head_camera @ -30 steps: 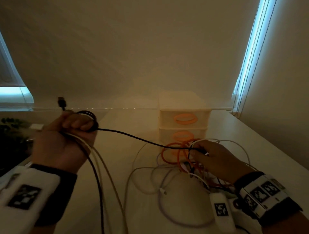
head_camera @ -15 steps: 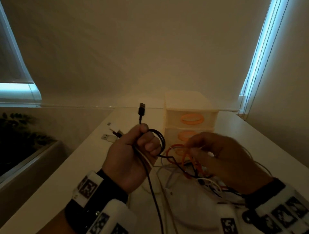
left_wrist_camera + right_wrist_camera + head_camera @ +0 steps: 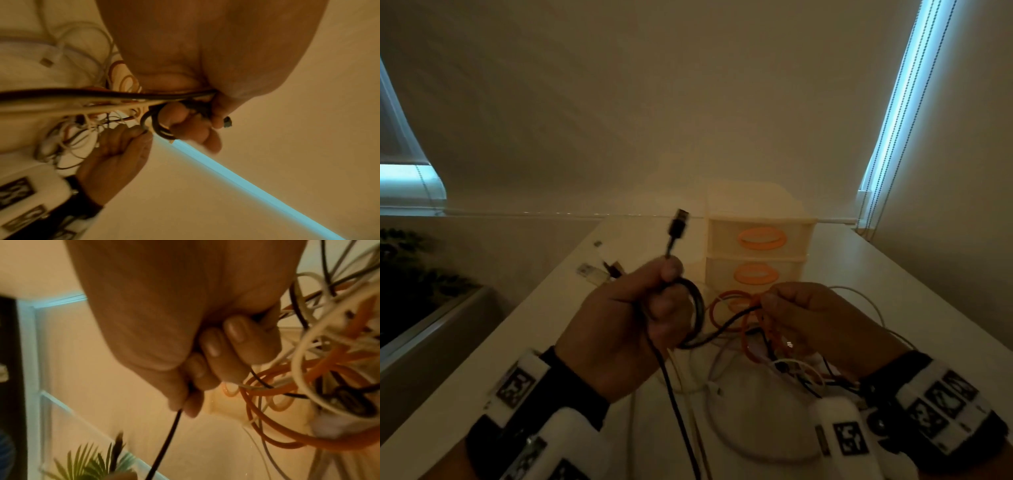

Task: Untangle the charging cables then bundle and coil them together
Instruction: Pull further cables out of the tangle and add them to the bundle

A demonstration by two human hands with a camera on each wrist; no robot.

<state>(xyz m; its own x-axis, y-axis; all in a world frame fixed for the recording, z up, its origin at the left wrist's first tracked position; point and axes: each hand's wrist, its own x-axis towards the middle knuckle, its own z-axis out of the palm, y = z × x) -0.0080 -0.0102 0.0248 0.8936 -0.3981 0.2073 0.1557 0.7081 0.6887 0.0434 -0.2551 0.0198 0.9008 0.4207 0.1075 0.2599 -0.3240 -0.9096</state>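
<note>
Your left hand (image 3: 619, 329) grips 1 coiled black cable (image 3: 697, 308); right hand (image 3: 822, 322) pinches it by the tangle (image 3: 767, 342). Most untangling remains.

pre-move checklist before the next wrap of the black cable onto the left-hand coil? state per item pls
1. Left hand grips the black cable coil: ok.
2. USB plug free above the fist: ok.
3. Right hand pinches the black cable: ok.
4. Black cable clear of the orange cable: not ok, they cross.
5. White cables separated from the tangle: not ok.
6. Far end of the black cable free: cannot tell.
</note>
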